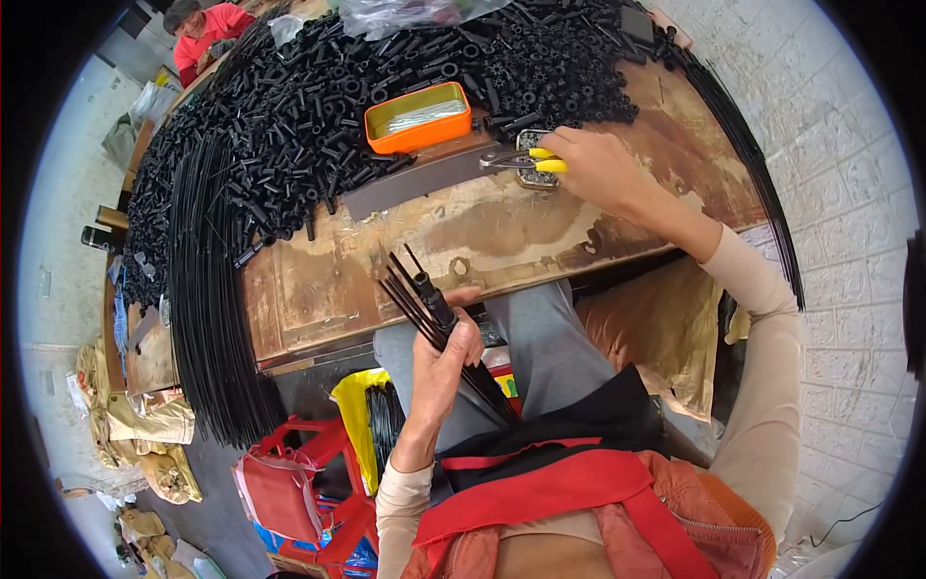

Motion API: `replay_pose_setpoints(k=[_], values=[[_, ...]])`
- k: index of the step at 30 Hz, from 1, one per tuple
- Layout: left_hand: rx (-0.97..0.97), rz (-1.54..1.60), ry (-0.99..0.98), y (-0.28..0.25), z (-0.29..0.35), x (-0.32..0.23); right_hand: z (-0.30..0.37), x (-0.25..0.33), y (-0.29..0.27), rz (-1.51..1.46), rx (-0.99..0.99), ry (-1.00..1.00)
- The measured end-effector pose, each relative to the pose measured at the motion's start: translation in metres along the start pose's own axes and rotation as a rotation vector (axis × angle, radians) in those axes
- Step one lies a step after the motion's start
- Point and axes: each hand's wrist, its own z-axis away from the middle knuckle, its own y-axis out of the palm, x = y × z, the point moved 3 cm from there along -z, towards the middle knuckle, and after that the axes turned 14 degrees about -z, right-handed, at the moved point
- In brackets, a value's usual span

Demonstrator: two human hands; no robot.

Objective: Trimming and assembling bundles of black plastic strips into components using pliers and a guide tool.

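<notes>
My left hand (449, 357) is wrapped round a bundle of thin black rods (403, 301) and a thicker black tubular piece (434, 301), held upright-slanted over my lap. Across the workbench, my right hand (600, 166) grips pliers (550, 166) by their yellow handles. Their metal jaws point left, above the right end of a dark grey flat strip (415, 185). Under the pliers lies a small tin (536, 181) with small metallic pieces in it. The palm side of my right hand is hidden.
An orange box (417, 143) holding thin pale pieces stands beyond the strip. Black tubular parts (280, 116) are heaped along the bench's far side. Long black rods (207, 289) overhang its left edge. A red stool (338, 454) stands at lower left; another person (207, 34) sits far left.
</notes>
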Motion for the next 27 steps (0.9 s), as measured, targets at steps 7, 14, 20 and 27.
replay_pose_setpoints(k=[7, 14, 20, 27], values=[[0.008, 0.005, 0.019, 0.003, 0.001, -0.005, -0.019, -0.01, 0.009, 0.03, 0.055, 0.008], [0.049, 0.056, 0.035, 0.011, 0.019, -0.01, -0.03, -0.039, 0.0, -0.427, 0.011, 0.341], [0.103, 0.005, 0.097, 0.017, 0.052, -0.017, -0.004, -0.004, -0.002, -1.245, -0.054, 0.599], [0.074, -0.02, 0.202, 0.02, 0.072, -0.026, 0.087, 0.151, -0.013, -1.36, 0.165, 0.466]])
